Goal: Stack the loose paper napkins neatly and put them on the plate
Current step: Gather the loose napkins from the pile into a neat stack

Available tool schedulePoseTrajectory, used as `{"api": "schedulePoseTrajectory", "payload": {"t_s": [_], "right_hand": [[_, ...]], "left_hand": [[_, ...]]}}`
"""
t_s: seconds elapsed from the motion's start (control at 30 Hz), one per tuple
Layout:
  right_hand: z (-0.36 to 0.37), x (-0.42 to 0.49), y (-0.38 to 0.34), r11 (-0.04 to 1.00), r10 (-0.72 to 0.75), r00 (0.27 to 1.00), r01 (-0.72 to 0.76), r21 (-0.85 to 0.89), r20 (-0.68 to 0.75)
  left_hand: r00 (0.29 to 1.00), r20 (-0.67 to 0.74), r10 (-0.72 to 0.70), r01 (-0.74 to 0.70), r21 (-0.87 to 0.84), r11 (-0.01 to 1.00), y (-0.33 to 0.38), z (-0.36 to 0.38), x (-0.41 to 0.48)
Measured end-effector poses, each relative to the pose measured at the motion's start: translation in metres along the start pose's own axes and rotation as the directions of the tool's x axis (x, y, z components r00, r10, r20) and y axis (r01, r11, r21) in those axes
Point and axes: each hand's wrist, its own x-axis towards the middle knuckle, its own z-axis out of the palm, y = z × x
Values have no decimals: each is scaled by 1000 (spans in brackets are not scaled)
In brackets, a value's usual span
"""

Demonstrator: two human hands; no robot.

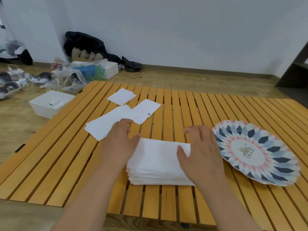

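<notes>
Napkin stack (158,162): left hand (120,140) and right hand (200,152) square its sides, fingers relaxed, gripping nothing. Likely next: collect the loose napkins (115,122); plate (283,165) unfilled.

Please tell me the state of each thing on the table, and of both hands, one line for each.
napkin stack: piled fairly evenly, lying on the table
loose napkins: flat, scattered, some overlapping, beyond the stack
plate: empty, right of the stack
left hand: open, touching the stack's left side
right hand: open, thumb on the stack's right edge
</notes>
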Motion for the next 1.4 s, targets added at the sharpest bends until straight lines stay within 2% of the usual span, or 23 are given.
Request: {"api": "schedulePoseTrajectory", "payload": {"t_s": [0.07, 0.17, 0.27, 0.4, 0.53, 0.8, 0.93, 1.03, 1.13, 1.2, 1.27, 1.33, 1.4], "right_hand": [[1, -2, -13, 989, -146, 989, 146, 3, -30], [12, -13, -26, 968, -249, 956, 249, 18, 154], [20, -17, -25, 971, -238, 927, 219, 98, 291], [21, -16, -20, 966, -249, 932, 221, 132, 265], [22, -14, -20, 967, -250, 932, 227, 115, 261], [13, -13, -23, 969, -237, 908, 195, 154, 346], [12, -12, -22, 970, -232, 908, 190, 151, 350], [13, -12, -21, 972, -218, 913, 170, 163, 345], [14, -12, -16, 970, -196, 924, 133, 204, 329], [12, -11, -13, 956, -147, 944, 59, 286, 296], [6, -7, -12, 901, -30, 965, -87, 425, 262], [-3, 0, -11, 747, 131, 953, -277, 605, 274], [-14, 7, -9, 462, 255, 886, -464, 756, 387]], "left_hand": [[995, -96, 2, 0, 15, 1000, -8, -8, 8], [985, -171, 16, 5, 120, 993, -29, -11, 21], [995, -104, -1, 31, 281, 959, -54, -5, 31], [996, -83, 26, 7, 377, 926, -75, 2, 39], [994, -95, 56, -18, 366, 931, -79, 2, 43], [987, -149, 62, -10, 326, 945, -83, -3, 44], [972, -215, 96, -22, 320, 947, -74, -12, 43], [938, -322, 128, -16, 329, 944, -55, -32, 44], [921, -376, 105, -36, 187, 982, -19, -61, 43], [944, -328, 30, -65, -96, 993, 8, -81, 40], [981, -192, 13, -90, -398, 913, 32, -95, 27], [998, -23, 51, -55, -571, 819, 51, -101, 6], [983, 157, 94, 30, -646, 763, 60, -97, -17]]}}
